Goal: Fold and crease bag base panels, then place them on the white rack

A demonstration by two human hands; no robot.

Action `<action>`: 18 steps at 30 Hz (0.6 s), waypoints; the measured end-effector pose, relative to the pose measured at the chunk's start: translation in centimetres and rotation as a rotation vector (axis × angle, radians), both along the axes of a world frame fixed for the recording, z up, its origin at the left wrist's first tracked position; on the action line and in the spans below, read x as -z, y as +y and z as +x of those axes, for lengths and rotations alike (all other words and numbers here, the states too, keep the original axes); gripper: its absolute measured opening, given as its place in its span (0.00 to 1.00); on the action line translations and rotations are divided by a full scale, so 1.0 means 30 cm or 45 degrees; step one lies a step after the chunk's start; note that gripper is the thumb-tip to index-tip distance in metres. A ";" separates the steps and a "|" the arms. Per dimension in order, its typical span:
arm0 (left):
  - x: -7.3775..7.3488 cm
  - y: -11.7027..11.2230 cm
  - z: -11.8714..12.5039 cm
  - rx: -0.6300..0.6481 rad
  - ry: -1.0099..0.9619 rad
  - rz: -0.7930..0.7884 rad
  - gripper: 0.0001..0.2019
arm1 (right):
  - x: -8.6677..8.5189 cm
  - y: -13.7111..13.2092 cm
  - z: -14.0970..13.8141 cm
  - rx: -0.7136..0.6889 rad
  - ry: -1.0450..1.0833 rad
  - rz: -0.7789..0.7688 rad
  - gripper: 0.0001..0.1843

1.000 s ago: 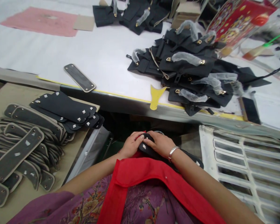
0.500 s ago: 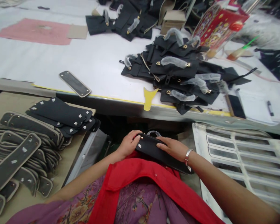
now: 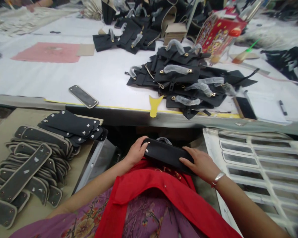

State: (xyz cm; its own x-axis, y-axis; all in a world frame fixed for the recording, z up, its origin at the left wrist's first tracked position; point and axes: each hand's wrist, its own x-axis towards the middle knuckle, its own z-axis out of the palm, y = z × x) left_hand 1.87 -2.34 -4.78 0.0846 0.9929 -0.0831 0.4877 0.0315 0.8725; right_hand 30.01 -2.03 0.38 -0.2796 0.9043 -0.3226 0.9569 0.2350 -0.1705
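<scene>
White-covered worktop (image 3: 111, 77) spans the head view from ten to two o'clock. Black handled pieces (image 3: 177, 78) lie heaped upon it at two o'clock. Black panel (image 3: 165, 153) is at five o'clock, below the worktop's near edge. Left hand (image 3: 137, 152) grasps the panel's left end; right hand (image 3: 201, 163) grasps it toward the right end. Grey strips (image 3: 24, 172) lie piled at eight o'clock; white slotted frame (image 3: 264, 165) is at four.

Bare right hand (image 3: 201, 163) slid from beside left hand (image 3: 136, 152) to right end of long, smooth black strip (image 3: 166, 154). View tilted up; more of white-covered table (image 3: 111, 74) showing.
</scene>
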 end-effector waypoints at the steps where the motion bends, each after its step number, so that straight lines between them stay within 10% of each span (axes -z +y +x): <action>1: 0.003 -0.002 0.006 -0.019 0.001 0.004 0.18 | -0.003 -0.009 0.013 0.038 -0.003 0.006 0.31; 12: 0.016 -0.004 0.003 0.050 0.147 -0.083 0.25 | 0.041 0.122 -0.374 -0.048 0.153 -0.054 0.38; 18: -0.002 0.003 -0.028 0.152 0.491 -0.131 0.28 | 0.042 0.066 -0.133 0.093 0.111 -0.023 0.38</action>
State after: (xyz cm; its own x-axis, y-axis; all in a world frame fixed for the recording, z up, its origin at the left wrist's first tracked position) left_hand 1.03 -2.26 -4.72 0.1421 0.9628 -0.2297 0.7838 0.0323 0.6201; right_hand 26.02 -0.06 -0.88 -0.2404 0.9177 -0.3164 0.9529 0.1610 -0.2570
